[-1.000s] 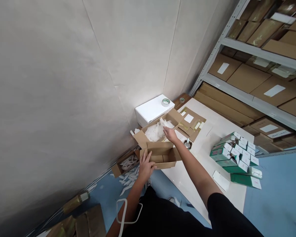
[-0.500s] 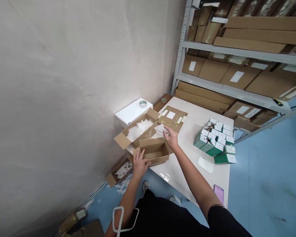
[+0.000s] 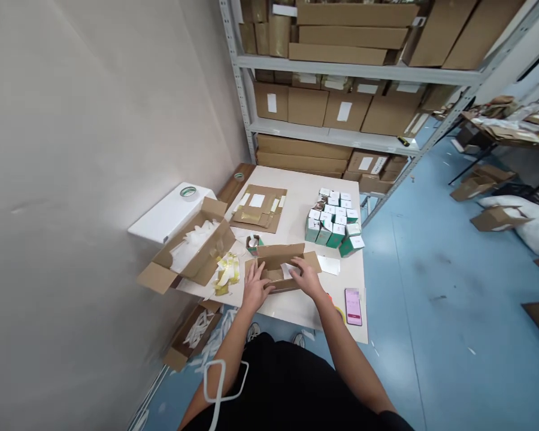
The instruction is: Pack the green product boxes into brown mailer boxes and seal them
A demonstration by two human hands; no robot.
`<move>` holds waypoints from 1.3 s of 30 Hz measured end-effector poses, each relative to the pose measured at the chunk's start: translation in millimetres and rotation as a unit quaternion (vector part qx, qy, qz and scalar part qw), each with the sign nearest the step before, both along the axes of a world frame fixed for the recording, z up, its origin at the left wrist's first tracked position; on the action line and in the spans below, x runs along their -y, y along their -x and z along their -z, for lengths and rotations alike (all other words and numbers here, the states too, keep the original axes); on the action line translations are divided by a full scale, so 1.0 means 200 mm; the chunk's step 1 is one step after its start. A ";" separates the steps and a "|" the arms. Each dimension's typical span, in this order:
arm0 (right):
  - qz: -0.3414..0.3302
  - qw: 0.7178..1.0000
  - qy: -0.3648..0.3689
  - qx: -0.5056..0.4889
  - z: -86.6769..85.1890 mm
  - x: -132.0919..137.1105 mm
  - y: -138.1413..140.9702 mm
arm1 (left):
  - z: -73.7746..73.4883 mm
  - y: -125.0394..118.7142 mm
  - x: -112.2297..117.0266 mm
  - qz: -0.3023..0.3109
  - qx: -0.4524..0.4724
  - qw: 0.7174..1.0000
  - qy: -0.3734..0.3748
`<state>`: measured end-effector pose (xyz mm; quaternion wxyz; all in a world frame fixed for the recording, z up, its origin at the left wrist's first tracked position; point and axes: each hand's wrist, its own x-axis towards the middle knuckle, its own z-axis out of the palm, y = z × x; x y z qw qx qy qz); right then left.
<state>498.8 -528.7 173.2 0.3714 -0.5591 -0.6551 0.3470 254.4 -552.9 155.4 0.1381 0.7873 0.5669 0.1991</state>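
A small open cardboard box (image 3: 282, 254) stands on the white table in front of me, flaps spread. My left hand (image 3: 256, 290) grips its left front edge, fingers over the rim. At the right end, my right hand (image 3: 306, 278) pinches a thin white sheet (image 3: 288, 270) and holds it down inside the box; whether it is paper or foam I cannot tell. Just behind the box is a small green-and-white carton (image 3: 254, 243) with its top open. Yellow tape scraps (image 3: 227, 272) lie to the left, and white cards (image 3: 329, 265) to the right.
A larger open box (image 3: 215, 251) of white packing pieces stands at left. Green-and-white cartons (image 3: 336, 218), a flattened cardboard piece (image 3: 259, 208) and a phone (image 3: 353, 306) are on the table (image 3: 296, 185). Metal shelving (image 3: 327, 137) with boxes rises behind; another box (image 3: 193, 329) sits on the floor.
My view has turned right. The box has shifted right, away from the larger box, with my left hand still on it. My right hand has brought the white sheet down into it.
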 end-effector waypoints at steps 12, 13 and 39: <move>0.163 0.985 0.055 -0.011 0.14 -0.02 0.02 | 0.32 -0.05 -0.36 0.160 0.012 0.984 0.072; 0.170 0.984 0.059 -0.011 0.14 -0.04 0.06 | 0.36 -0.04 -0.39 0.162 0.010 0.983 0.088; 0.116 0.972 0.198 -0.059 0.44 -0.70 1.02 | 0.53 0.66 -1.01 -0.121 0.295 0.921 0.225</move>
